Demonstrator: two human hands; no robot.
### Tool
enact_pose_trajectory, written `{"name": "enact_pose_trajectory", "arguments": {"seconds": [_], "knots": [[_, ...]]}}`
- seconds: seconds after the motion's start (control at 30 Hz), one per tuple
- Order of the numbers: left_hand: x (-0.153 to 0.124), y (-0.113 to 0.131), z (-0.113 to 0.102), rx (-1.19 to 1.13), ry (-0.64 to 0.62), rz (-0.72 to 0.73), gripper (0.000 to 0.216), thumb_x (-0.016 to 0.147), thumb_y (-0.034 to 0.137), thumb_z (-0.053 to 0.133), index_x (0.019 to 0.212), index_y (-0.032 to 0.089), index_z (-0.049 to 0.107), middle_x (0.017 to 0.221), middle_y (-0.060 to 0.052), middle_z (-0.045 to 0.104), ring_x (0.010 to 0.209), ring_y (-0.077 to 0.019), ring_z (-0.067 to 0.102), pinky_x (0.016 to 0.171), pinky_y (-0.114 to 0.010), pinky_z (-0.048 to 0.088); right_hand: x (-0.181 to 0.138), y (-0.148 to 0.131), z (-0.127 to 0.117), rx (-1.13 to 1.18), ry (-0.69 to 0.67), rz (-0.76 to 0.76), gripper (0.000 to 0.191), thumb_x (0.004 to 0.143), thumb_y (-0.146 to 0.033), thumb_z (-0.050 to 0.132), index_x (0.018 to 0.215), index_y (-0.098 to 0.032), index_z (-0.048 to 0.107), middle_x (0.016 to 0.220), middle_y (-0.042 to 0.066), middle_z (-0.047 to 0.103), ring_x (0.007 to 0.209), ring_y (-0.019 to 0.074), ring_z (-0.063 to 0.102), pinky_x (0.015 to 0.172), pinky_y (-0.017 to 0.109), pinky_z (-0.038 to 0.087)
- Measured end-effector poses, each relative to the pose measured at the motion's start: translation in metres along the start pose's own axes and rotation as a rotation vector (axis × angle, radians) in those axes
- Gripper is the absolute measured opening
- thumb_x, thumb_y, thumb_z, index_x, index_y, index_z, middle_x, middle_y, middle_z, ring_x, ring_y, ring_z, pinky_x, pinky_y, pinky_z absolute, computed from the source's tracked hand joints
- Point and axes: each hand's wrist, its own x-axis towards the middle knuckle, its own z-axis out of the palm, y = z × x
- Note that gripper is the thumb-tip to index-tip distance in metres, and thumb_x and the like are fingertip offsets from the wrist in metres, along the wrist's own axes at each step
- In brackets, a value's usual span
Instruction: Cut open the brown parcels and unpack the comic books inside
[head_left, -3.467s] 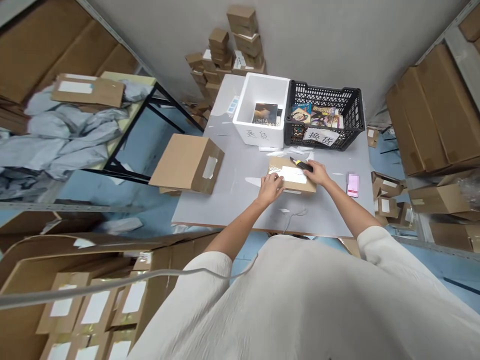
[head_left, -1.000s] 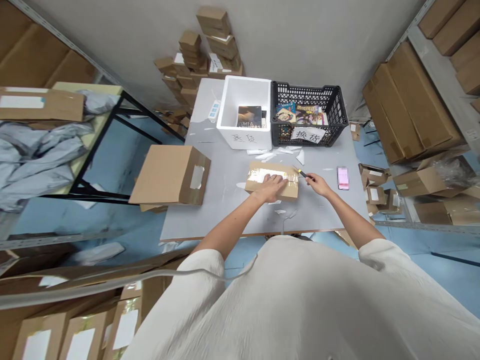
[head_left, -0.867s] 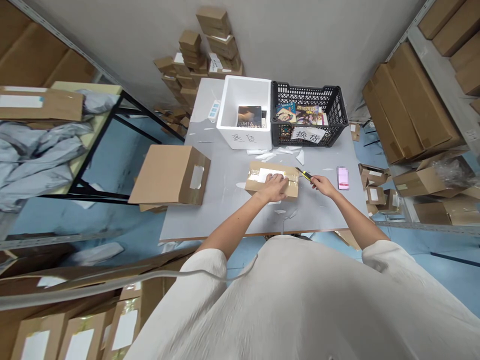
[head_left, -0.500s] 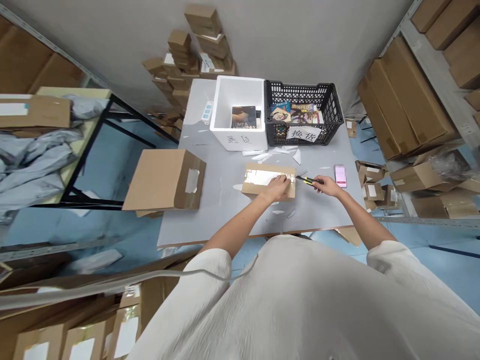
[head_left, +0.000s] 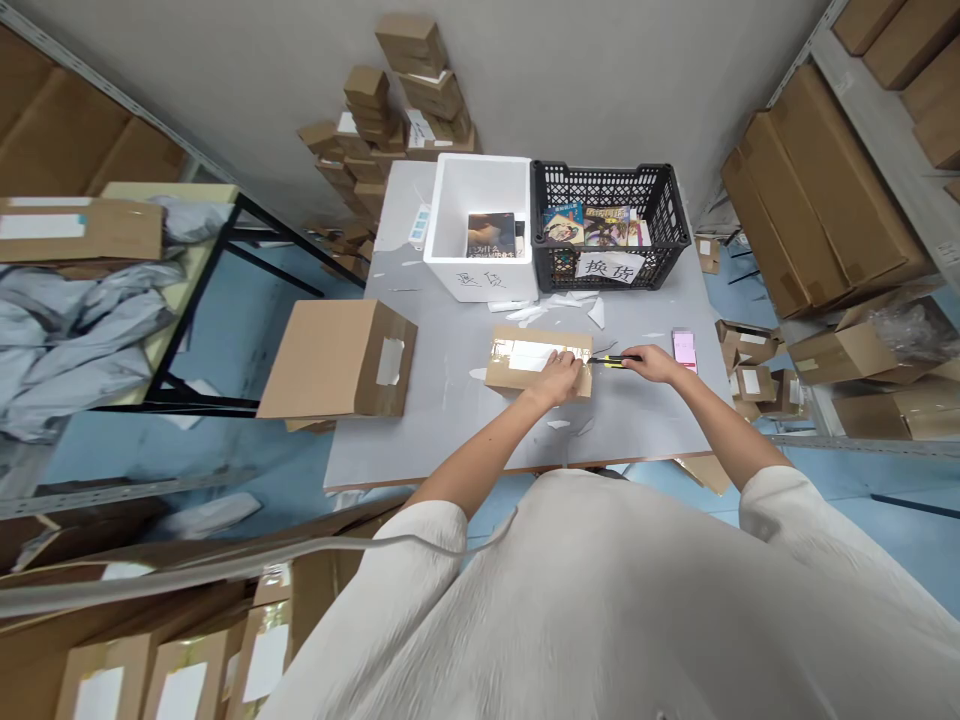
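Gripping a utility knife (head_left: 616, 359), right hand (head_left: 651, 363) closed; blade at box (head_left: 525, 362).

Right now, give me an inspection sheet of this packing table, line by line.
Surface: grey table, mostly bare near the front edge.
Job's things: small taped parcel lying flat; knife with its tip at the parcel's right end.
Clutter: paper scraps by the bins, pink phone, big carton overhanging the left edge.
Hands: left hand pressing on the parcel; right hand gripping the knife.
Cables: pale cord running across the person's front.
Surroundings: foam box and black crate holding books; stacked cartons behind; shelves with boxes at both sides.
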Motion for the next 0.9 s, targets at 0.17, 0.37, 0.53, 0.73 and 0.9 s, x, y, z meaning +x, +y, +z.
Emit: {"name": "enact_pose_trajectory", "arguments": {"seconds": [0.17,0.37,0.53,0.73,0.9], "knots": [[-0.001,-0.001,0.002,0.014,0.013,0.003,0.068,0.092,0.027,0.08,0.155,0.019,0.056,0.157,-0.021,0.06,0.158,-0.0372,0.053,0.144,-0.056,0.022,0.008,-0.003,0.0,-0.006,-0.006,-0.023,0.033,0.098,-0.051,0.074,0.116,-0.027,0.09,0.11,0.008,0.089,0.095,0.0315,0.075,0.086,0.038,0.054],[-0.001,-0.002,0.003,0.013,0.021,0.006,0.068,0.092,0.028,0.081,0.155,0.021,0.056,0.157,-0.021,0.06,0.157,-0.0382,0.053,0.144,-0.059,0.02,0.004,-0.002,-0.003,0.082,-0.129,0.011,0.041,0.097,-0.055,0.067,0.109,-0.023,0.089,0.081,0.001,0.078,0.073,0.0215,0.063,0.071,0.031,0.047],[-0.001,-0.001,0.002,0.019,0.017,-0.002,0.069,0.092,0.027,0.081,0.155,0.022,0.055,0.157,-0.02,0.06,0.158,-0.0381,0.053,0.144,-0.06,0.02,-0.003,-0.003,0.005,0.194,-0.113,0.041,0.044,0.094,-0.06,0.065,0.102,-0.021,0.085,0.075,0.0,0.071,0.071,0.0195,0.059,0.069,0.029,0.045],[-0.003,0.001,-0.001,0.012,0.009,0.002,0.07,0.092,0.026,0.081,0.156,0.023,0.055,0.158,-0.02,0.059,0.16,-0.0382,0.052,0.145,-0.059,0.019,-0.009,-0.004,0.011,0.301,-0.188,0.061,0.05,0.09,-0.069,0.069,0.094,-0.02,0.08,0.072,-0.001,0.066,0.066,0.017,0.054,0.065,0.029,0.042],[-0.005,0.003,-0.003,0.015,0.007,-0.013,0.07,0.091,0.024,0.082,0.155,0.024,0.055,0.158,-0.019,0.058,0.158,-0.0387,0.055,0.146,-0.059,0.019,-0.008,-0.006,0.016,0.302,-0.16,0.052,0.051,0.09,-0.07,0.067,0.093,-0.021,0.079,0.073,-0.002,0.066,0.07,0.0167,0.055,0.066,0.028,0.042]]}}
